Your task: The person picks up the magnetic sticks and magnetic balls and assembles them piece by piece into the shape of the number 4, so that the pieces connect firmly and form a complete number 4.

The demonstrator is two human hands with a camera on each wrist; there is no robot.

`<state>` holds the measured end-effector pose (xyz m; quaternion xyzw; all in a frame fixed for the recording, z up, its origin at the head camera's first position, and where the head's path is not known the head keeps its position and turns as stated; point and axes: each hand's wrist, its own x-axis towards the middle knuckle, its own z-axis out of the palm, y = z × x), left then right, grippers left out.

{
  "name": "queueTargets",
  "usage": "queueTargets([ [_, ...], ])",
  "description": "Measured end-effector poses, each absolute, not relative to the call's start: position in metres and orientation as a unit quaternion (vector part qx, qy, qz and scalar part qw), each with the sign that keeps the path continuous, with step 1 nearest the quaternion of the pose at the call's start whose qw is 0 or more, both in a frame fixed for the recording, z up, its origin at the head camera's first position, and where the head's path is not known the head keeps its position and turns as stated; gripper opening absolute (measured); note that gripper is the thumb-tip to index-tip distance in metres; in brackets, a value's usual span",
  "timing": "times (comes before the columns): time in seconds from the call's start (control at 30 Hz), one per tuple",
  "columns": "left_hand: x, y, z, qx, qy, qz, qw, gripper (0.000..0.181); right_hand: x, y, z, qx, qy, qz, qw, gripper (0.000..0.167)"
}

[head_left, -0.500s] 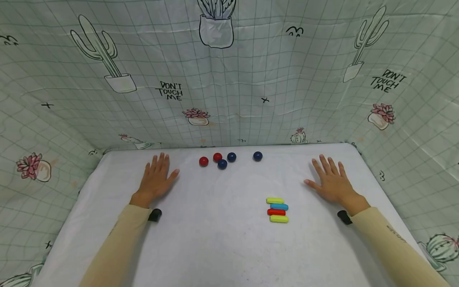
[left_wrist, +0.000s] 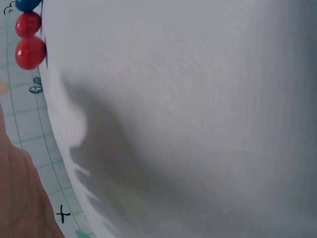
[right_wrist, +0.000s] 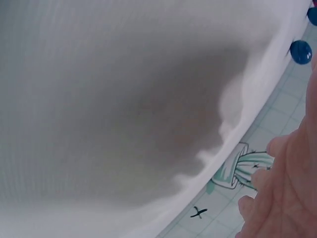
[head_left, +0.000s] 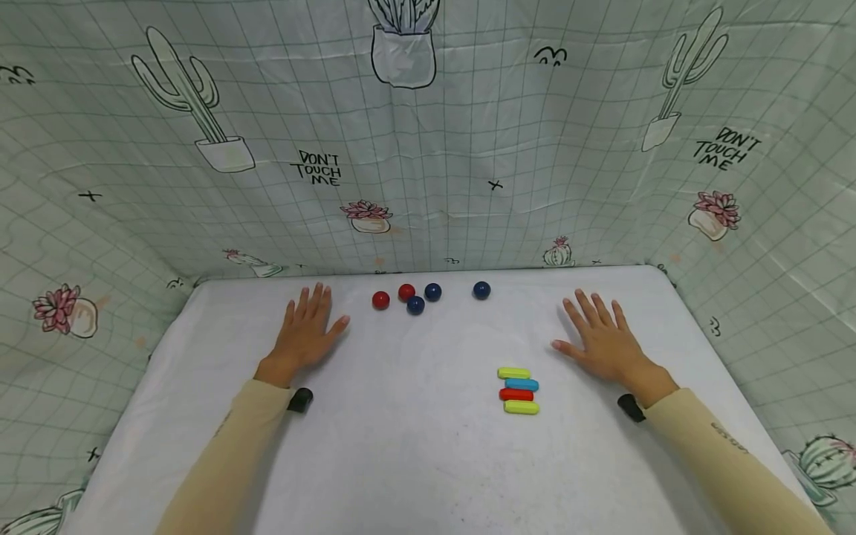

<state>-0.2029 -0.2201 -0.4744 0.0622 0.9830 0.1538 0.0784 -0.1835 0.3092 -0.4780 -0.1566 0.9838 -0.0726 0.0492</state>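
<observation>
My left hand (head_left: pixel 303 334) hovers palm down over the left part of the table, fingers spread and straight, holding nothing. Closest to it are a red ball (head_left: pixel 380 300) and a second red ball (head_left: pixel 406 292). Beside those lie a dark blue ball (head_left: pixel 415 305) and another blue ball (head_left: pixel 432 292), with a third blue ball (head_left: pixel 481 290) apart to the right. Over the right part, my right hand (head_left: pixel 605 345) is also spread and holds nothing. Left of and below it, short sticks lie in a column: yellow (head_left: pixel 513 373), blue (head_left: pixel 521 384), red (head_left: pixel 516 394) and yellow (head_left: pixel 521 407).
A white cloth covers the table (head_left: pixel 401 461). Behind and at both sides hangs a checked curtain (head_left: pixel 428 134) printed with cacti. Each wrist carries a small black device, such as the one at the left cuff (head_left: pixel 301 400).
Both hands have moved inward, the left one to the right and the right one to the left. The balls and sticks have stayed in place.
</observation>
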Motion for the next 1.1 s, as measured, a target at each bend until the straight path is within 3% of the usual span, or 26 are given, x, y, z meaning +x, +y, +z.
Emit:
queueTargets([
  [1.1, -0.212, -0.169, -0.481, 0.128, 0.971, 0.194, 0.047, 0.075, -0.156, 0.252, -0.476, -0.277, 0.958, -0.070, 0.007, 0.079],
])
